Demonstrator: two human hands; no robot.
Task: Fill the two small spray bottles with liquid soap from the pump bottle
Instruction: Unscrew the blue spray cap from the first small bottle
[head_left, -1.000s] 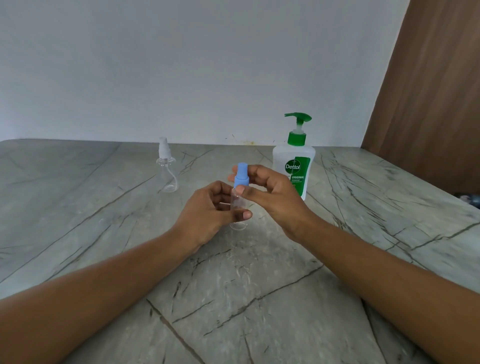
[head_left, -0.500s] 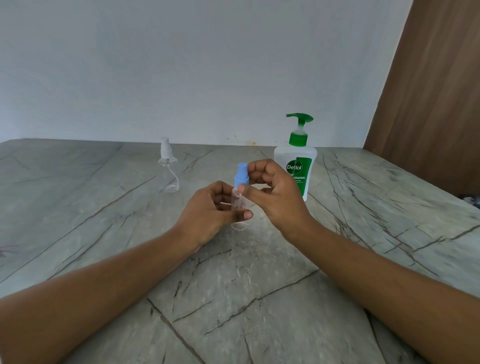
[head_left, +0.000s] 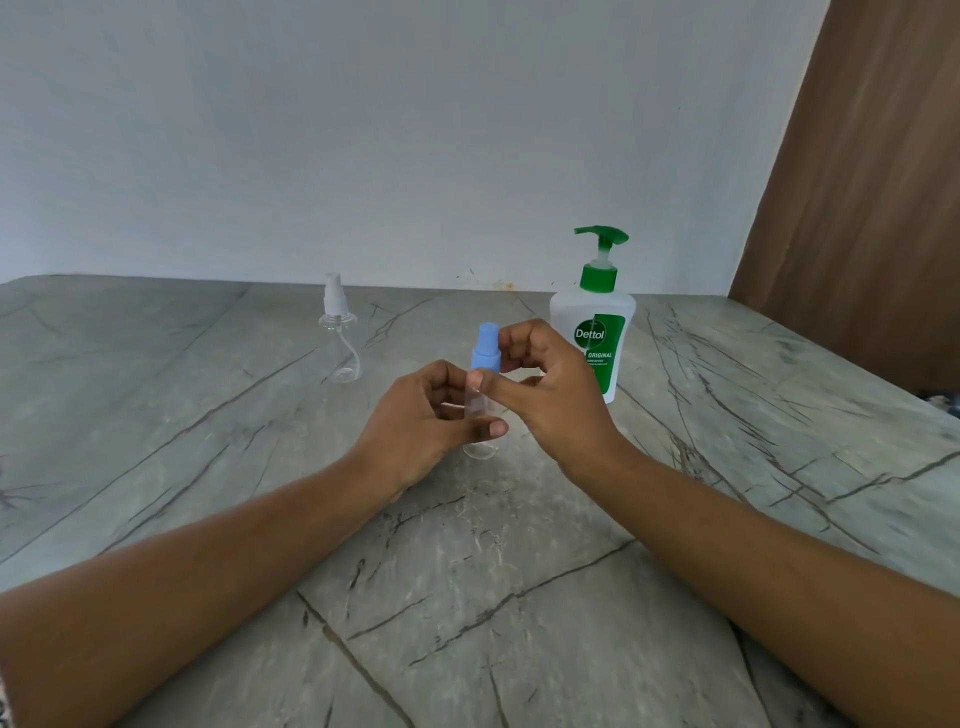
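View from the head camera. I am gripping the clear body of a small spray bottle (head_left: 475, 410) with the left hand (head_left: 421, 421), fingers and thumb curling round it, just in front and left of the pump bottle (head_left: 592, 332). The right hand (head_left: 550, 395) is pinching its blue cap (head_left: 485, 353) between thumb and curled fingers. The bottle is standing upright; I cannot tell whether its base is touching the table (head_left: 467, 597). A second, white-capped spray bottle (head_left: 340, 338) is standing well left of the pump bottle, untouched
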